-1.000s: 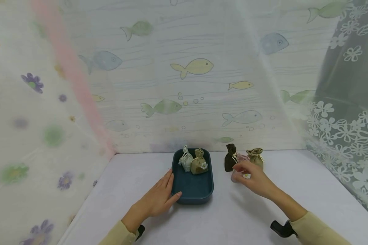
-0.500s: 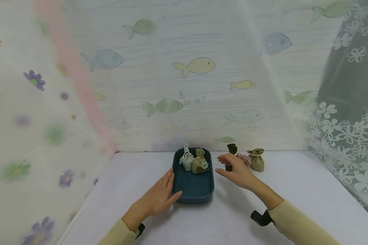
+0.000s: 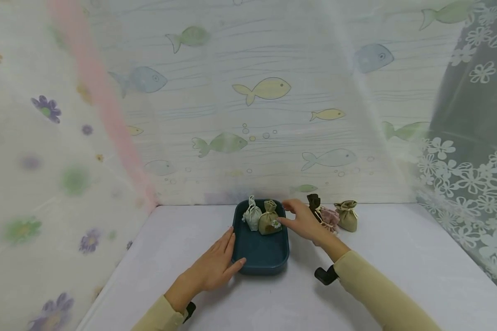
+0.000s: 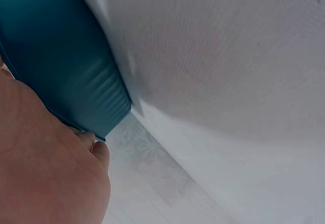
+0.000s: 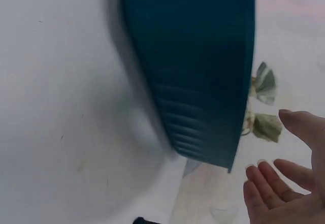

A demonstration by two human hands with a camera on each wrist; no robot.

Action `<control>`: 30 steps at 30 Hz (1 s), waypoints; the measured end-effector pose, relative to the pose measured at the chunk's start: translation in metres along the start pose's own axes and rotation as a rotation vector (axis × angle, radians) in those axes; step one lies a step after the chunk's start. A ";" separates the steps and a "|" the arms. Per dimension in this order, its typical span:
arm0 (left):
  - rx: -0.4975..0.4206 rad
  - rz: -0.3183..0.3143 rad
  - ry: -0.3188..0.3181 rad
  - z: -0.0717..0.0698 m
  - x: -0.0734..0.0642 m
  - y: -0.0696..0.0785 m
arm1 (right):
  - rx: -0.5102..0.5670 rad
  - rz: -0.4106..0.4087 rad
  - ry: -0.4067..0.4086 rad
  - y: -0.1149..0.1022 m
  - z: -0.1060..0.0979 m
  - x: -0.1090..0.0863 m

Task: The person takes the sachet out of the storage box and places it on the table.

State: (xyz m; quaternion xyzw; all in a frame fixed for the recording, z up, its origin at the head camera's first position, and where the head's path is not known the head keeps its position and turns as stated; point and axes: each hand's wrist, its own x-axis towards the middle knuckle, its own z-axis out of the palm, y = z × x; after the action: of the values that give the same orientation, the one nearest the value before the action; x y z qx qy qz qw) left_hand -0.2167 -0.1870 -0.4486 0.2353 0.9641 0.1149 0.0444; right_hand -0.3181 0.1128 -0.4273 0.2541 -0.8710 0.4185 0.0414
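A dark blue rectangular tray [image 3: 259, 271] stands on the white table. In it, towards the back, sit a pale drawstring pouch [image 3: 252, 219] and an olive drawstring pouch [image 3: 269, 226] with a white flower. My left hand [image 3: 211, 266] rests along the tray's left rim, fingers straight, thumb at the near left corner. The left wrist view shows its fingertips at the tray wall [image 4: 76, 66]. Over the tray's right edge, beside the olive pouch, my right hand [image 3: 304, 223] holds nothing; the right wrist view shows thumb and fingers [image 5: 269, 186] spread apart.
Right of the tray stand a dark brown pouch [image 3: 314, 202], a pink pouch [image 3: 329, 217] and another olive pouch [image 3: 348, 217]. My right hand and forearm partly cover that group. A fish-patterned curtain [image 3: 215, 174] hangs behind the table.
My right hand has moved left from the pouches on the table to the tray's right edge, its fingers spread. The left hand stays on the left rim.
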 end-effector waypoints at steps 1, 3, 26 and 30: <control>-0.002 0.001 0.000 0.000 0.000 0.000 | -0.008 -0.003 0.004 0.001 0.002 0.003; 0.000 0.000 0.000 0.000 0.000 0.001 | -0.026 -0.012 0.008 0.004 0.006 0.008; 0.012 0.006 0.009 0.004 0.001 -0.004 | -0.106 -0.019 -0.007 0.009 0.030 0.031; 0.021 0.004 0.006 0.005 0.002 -0.005 | -0.100 -0.024 0.005 0.010 0.032 0.032</control>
State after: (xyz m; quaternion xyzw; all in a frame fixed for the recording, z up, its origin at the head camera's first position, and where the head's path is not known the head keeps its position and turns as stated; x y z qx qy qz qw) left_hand -0.2199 -0.1892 -0.4550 0.2371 0.9649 0.1057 0.0389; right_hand -0.3458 0.0810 -0.4455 0.2610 -0.8876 0.3746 0.0614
